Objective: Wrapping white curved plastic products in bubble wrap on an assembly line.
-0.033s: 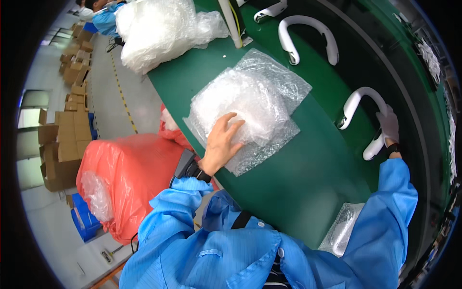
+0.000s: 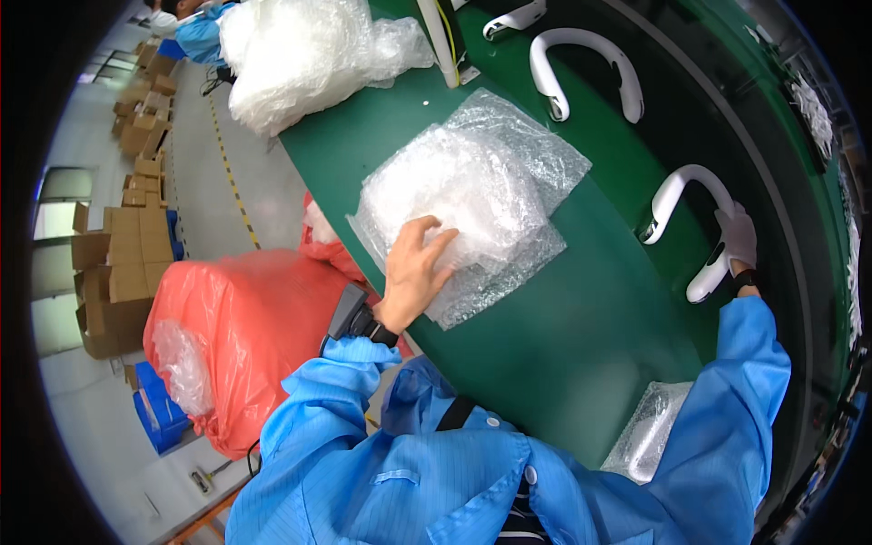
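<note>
My bare left hand (image 2: 416, 272) rests at the near edge of a stack of clear bubble-wrap bags (image 2: 459, 195), fingers curved and apart, gripping none of them. Out to the right, my gloved right hand (image 2: 738, 236) is closed round one arm of a white U-shaped neckband device (image 2: 679, 182) on the dark green belt. Part of that arm is hidden by the glove. Another white neckband device (image 2: 581, 38) lies farther up, and a third (image 2: 514, 20) is cut off by a post. By my right sleeve lies a bubble-wrapped white item (image 2: 649, 436), partly covered.
A big heap of bubble wrap (image 2: 309, 64) sits at the far end of the green table (image 2: 581, 318). An upright post (image 2: 438, 41) stands beside the belt. On the floor at left are a large red plastic bag (image 2: 245, 336), cardboard boxes (image 2: 136, 245) and a blue crate (image 2: 162, 418).
</note>
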{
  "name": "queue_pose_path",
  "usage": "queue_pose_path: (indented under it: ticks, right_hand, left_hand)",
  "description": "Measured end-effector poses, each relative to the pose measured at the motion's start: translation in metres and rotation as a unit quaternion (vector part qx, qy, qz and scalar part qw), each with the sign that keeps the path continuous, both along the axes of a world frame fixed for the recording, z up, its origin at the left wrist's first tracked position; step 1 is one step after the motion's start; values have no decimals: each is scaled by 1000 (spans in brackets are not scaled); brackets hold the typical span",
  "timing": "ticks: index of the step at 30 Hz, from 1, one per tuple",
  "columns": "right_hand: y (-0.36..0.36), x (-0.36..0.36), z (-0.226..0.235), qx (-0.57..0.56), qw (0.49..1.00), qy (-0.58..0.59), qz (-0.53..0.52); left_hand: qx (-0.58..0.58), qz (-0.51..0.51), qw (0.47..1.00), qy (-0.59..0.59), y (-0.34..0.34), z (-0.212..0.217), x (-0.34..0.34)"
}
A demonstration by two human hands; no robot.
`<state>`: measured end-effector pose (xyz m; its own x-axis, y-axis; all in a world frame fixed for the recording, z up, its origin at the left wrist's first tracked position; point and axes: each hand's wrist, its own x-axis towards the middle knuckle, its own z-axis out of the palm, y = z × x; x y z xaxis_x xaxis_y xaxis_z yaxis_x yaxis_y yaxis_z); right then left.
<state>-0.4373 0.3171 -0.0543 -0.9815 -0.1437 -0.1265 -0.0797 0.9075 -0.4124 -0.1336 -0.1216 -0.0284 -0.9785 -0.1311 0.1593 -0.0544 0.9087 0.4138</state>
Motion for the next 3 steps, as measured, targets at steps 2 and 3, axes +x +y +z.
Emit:
queue_pose_path:
  ticks: [2, 3]
  right_hand:
    - [2, -1, 4, 33, 997, -64, 9]
    - [-1, -3, 17, 76, 989, -129, 7]
  left_hand:
    - [32, 52, 997, 47, 3, -1, 12]
    - [93, 60, 994, 15, 0, -5, 19]
